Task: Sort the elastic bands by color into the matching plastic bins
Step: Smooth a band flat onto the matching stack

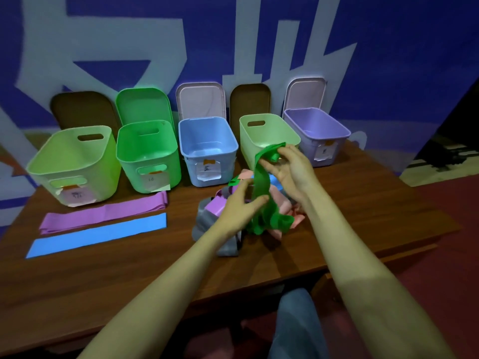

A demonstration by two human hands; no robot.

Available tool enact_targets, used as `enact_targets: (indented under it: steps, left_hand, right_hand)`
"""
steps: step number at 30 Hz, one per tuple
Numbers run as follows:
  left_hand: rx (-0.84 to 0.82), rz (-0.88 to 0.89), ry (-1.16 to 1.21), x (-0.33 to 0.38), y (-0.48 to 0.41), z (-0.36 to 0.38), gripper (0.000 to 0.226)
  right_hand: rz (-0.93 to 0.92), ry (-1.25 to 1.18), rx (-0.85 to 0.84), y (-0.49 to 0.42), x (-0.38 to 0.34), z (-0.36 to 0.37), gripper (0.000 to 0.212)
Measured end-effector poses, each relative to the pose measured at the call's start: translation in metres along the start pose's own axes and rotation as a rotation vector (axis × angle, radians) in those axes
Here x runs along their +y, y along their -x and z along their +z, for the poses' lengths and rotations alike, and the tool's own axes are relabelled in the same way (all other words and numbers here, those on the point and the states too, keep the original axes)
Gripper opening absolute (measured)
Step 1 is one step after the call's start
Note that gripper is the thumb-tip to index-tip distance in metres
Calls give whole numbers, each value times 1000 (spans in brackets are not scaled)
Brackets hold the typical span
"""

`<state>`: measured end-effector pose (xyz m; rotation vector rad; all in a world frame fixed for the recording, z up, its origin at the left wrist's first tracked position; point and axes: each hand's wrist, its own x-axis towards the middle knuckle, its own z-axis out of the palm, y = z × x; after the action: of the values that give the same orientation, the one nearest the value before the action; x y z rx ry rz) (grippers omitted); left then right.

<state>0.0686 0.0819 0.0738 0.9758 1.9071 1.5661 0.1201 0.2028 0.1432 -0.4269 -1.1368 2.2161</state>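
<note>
Across worktop (155, 255), nine to three o'clock: purple band (103, 213) and blue band (98, 234), flat, at nine. Left hand (239, 203), grip pinching green band (261, 182) over mixed pile (223, 229). Right hand (287, 167), grip curled round its upper end at one, before pale green bin (267, 136).

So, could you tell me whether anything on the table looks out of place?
Yes: a purple band and a blue band lie flat on the table by the leftmost bin, outside the blue bin and purple bin.
</note>
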Motion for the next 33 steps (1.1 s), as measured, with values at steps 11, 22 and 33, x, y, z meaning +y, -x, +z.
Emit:
enact_targets:
  steps: [11, 22, 33]
  left_hand:
    - [145, -207, 656, 10, -17, -19, 5]
    - [-106, -487, 754, -3, -1, -64, 24]
    - [101, -441, 348, -27, 20, -83, 15]
  right_hand:
    - [-96, 95, 249, -27, -4, -33, 15]
    - [3, 528, 383, -25, 40, -66, 8]
    - [-24, 1031, 239, -16, 55, -72, 15]
